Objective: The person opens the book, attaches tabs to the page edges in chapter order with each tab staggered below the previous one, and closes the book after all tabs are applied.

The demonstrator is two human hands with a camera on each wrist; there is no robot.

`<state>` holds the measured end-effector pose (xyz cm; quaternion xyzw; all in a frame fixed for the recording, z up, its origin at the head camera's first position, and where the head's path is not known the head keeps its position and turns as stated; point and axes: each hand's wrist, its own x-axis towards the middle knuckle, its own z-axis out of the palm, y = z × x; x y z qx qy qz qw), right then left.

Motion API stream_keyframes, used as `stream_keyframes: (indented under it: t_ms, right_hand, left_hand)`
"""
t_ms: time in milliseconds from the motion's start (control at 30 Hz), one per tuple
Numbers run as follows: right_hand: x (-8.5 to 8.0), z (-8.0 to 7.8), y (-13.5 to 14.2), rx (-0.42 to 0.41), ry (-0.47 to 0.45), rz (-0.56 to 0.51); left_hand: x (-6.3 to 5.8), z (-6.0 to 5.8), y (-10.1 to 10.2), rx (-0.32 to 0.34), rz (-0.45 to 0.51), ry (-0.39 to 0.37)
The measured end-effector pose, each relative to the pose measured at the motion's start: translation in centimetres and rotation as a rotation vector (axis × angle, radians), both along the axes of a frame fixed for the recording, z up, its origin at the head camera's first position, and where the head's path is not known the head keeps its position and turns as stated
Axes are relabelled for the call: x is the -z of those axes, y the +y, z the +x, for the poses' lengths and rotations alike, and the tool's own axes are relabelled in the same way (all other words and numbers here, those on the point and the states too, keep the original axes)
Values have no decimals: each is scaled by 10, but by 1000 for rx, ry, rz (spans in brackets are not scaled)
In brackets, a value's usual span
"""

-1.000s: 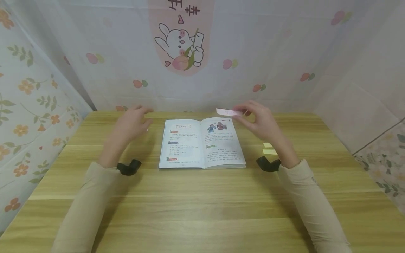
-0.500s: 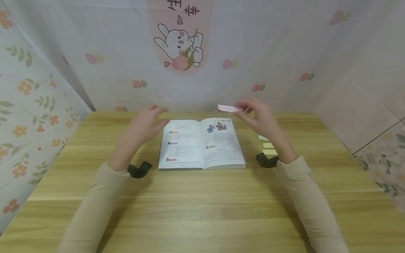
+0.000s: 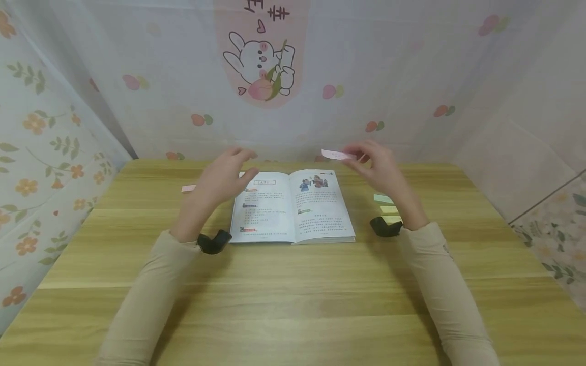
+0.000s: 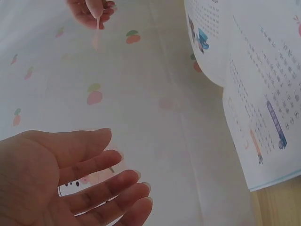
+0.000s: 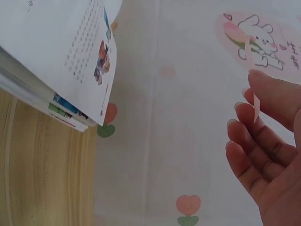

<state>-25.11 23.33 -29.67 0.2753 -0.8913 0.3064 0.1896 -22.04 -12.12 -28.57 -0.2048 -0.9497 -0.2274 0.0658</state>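
Note:
An open book (image 3: 320, 203) lies on the wooden table, with printed text on both pages and a coloured picture on the right one. Above its upper right corner, my right hand (image 3: 377, 165) pinches a pink paper strip (image 3: 336, 154) with faint writing. The right wrist view shows that strip (image 5: 250, 52) edge-on between thumb and fingers. My left hand (image 3: 226, 175) hovers over the upper left corner of the book. In the left wrist view the left hand (image 4: 89, 183) holds nothing, its fingers relaxed and apart from the thumb.
A pink strip (image 3: 188, 188) lies left of the book. On the right, partly behind my wrist, are a green strip (image 3: 382, 199) and yellow strips (image 3: 389, 209). A patterned curtain (image 3: 293, 127) hangs along the table's far edge. Black wrist mounts (image 3: 214, 242) jut from both cuffs.
My left hand has moved right, from beside the book to over its left page corner, uncovering the pink strip on the table. The right hand has shifted slightly up and right with its strip.

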Motion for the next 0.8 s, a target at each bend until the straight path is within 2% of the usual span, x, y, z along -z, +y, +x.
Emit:
stream_keyframes:
  t_ms: [433, 800]
  right_hand:
    - [9, -9, 9, 34, -68, 6]
    - [18, -14, 14, 72, -115, 22]
  left_hand:
    - [1, -5, 29, 29, -9, -52]
    - [8, -11, 55, 58, -17, -80]
